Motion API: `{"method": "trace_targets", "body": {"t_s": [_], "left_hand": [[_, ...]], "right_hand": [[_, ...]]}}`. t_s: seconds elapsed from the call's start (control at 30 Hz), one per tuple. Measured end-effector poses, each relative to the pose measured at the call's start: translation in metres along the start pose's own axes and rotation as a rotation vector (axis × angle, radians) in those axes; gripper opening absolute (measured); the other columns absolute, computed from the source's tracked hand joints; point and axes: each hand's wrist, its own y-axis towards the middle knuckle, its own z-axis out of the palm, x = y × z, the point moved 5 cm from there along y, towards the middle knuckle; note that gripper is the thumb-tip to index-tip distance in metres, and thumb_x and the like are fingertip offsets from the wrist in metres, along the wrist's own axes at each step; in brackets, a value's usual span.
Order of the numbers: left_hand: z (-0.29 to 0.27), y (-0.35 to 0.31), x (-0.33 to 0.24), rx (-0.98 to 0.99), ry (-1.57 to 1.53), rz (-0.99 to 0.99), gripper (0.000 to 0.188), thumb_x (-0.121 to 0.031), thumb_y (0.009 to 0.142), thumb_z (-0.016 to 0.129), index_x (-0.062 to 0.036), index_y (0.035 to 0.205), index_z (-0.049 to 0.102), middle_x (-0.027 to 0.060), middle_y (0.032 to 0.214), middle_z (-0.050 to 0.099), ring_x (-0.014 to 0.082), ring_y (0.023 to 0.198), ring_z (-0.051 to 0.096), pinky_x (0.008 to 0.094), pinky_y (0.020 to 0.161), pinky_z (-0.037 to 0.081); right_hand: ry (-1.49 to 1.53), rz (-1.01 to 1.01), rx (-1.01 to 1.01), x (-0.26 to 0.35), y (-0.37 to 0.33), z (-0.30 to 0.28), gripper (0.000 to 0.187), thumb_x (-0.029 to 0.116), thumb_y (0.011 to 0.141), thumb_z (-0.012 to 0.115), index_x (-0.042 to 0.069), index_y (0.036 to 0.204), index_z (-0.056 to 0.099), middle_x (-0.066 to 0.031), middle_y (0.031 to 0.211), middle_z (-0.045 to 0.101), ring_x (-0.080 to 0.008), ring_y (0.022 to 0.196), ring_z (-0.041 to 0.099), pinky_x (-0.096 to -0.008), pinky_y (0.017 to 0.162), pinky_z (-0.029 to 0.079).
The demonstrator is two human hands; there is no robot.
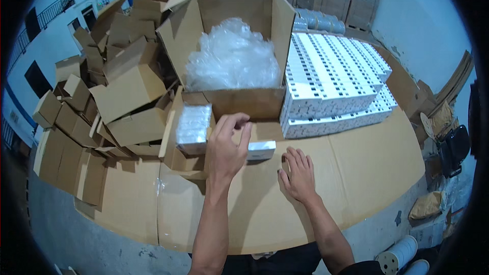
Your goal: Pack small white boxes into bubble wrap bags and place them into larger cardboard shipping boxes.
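My left hand (230, 145) is raised over the cardboard-covered table, its fingers curved and the thumb apart, with nothing visible between them. Just right of it, a small white box (262, 150) lies on the table, its left end partly covered by that hand. My right hand (299, 175) hovers low over or rests on the cardboard, to the right of the box; its fingers are spread and hold nothing. Left of my left hand, an open carton (175, 155) contains clear-wrapped packs of white boxes (193, 126), standing in its left part.
Behind stands a large open carton (239, 99) heaped with clear plastic bags (232, 58). Rows of white boxes (331, 104) are stacked to the right. Empty brown cartons (127, 81) pile up at the left. A white spool (400, 254) is on the floor at lower right.
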Motion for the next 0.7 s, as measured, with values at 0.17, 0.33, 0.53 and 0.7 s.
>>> {"method": "trace_targets", "body": {"t_s": [0.17, 0.33, 0.53, 0.7], "left_hand": [[0.0, 0.119, 0.009, -0.094, 0.377, 0.325, 0.023, 0.006, 0.083, 0.065, -0.0006, 0.104, 0.069, 0.0152, 0.103, 0.066, 0.0379, 0.097, 0.063, 0.0475, 0.09, 0.051], [-0.021, 0.196, 0.07, 0.351, 0.959, 0.349, 0.024, 0.004, 0.081, 0.064, -0.0018, 0.102, 0.074, 0.0166, 0.107, 0.068, 0.037, 0.105, 0.066, 0.0471, 0.089, 0.057], [-0.027, 0.213, 0.088, 0.52, 0.988, 0.113, 0.014, 0.0, 0.084, 0.064, -0.0008, 0.095, 0.072, 0.0208, 0.1, 0.07, 0.0402, 0.102, 0.07, 0.05, 0.085, 0.059], [-0.043, 0.221, 0.073, 0.319, 0.886, 0.237, 0.011, -0.007, 0.088, 0.064, 0.0003, 0.095, 0.068, 0.023, 0.099, 0.068, 0.0416, 0.096, 0.069, 0.0515, 0.082, 0.057]], "right_hand": [[-0.017, 0.0, -0.025, -0.009, -0.006, -0.003, 0.051, 0.029, 0.094, 0.062, 0.008, 0.139, 0.05, -0.0139, 0.154, 0.042, -0.0365, 0.146, 0.034, -0.0559, 0.12, 0.021], [-0.004, -0.003, -0.012, -0.003, -0.002, 0.0, 0.051, 0.03, 0.093, 0.061, 0.009, 0.139, 0.051, -0.0135, 0.154, 0.042, -0.0364, 0.146, 0.034, -0.0557, 0.12, 0.021], [0.001, 0.019, -0.023, -0.006, 0.0, -0.002, 0.052, 0.029, 0.092, 0.062, 0.009, 0.139, 0.052, -0.0132, 0.154, 0.042, -0.0357, 0.146, 0.034, -0.0552, 0.121, 0.02], [0.025, 0.013, -0.03, -0.004, 0.0, -0.002, 0.051, 0.029, 0.092, 0.064, 0.009, 0.138, 0.053, -0.0129, 0.153, 0.044, -0.0345, 0.146, 0.034, -0.0549, 0.121, 0.019]]}}
